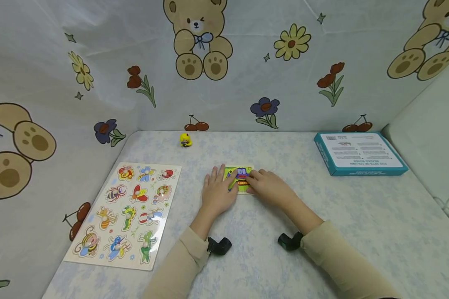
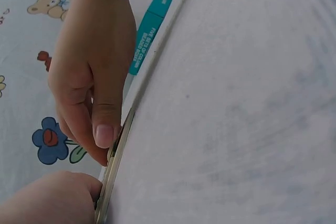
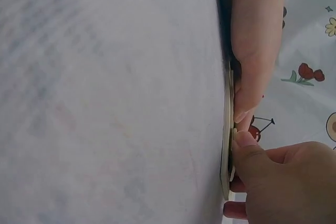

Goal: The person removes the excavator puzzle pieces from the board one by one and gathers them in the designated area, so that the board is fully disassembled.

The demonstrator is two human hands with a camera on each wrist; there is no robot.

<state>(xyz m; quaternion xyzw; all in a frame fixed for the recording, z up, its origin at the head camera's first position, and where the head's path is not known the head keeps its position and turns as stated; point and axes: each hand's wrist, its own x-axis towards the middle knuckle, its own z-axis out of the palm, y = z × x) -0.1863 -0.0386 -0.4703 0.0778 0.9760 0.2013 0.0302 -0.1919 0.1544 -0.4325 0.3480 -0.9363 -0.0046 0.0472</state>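
Note:
Between my hands lies a small wooden puzzle board [image 1: 241, 192] with a green picture of a blue and red vehicle. My left hand [image 1: 218, 192] rests at its left side, fingers spread and mostly straight, the thumb and forefinger over the picture. At the right side is my right hand [image 1: 271, 187], fingers bent over the edge. In the right wrist view the right hand [image 3: 294, 182] pinches a thin wooden puzzle piece [image 3: 234, 153], which sits slightly tilted against the board [image 3: 226, 166]. The fingers hide part of the picture.
A large insect puzzle board [image 1: 125, 216] lies at the left. A small yellow figurine [image 1: 186, 140] stands at the back. At the back right is a teal and white box [image 1: 361, 153]. A patterned cloth [image 1: 243, 91] hangs behind the table. Each wrist wears a black camera [image 1: 220, 246].

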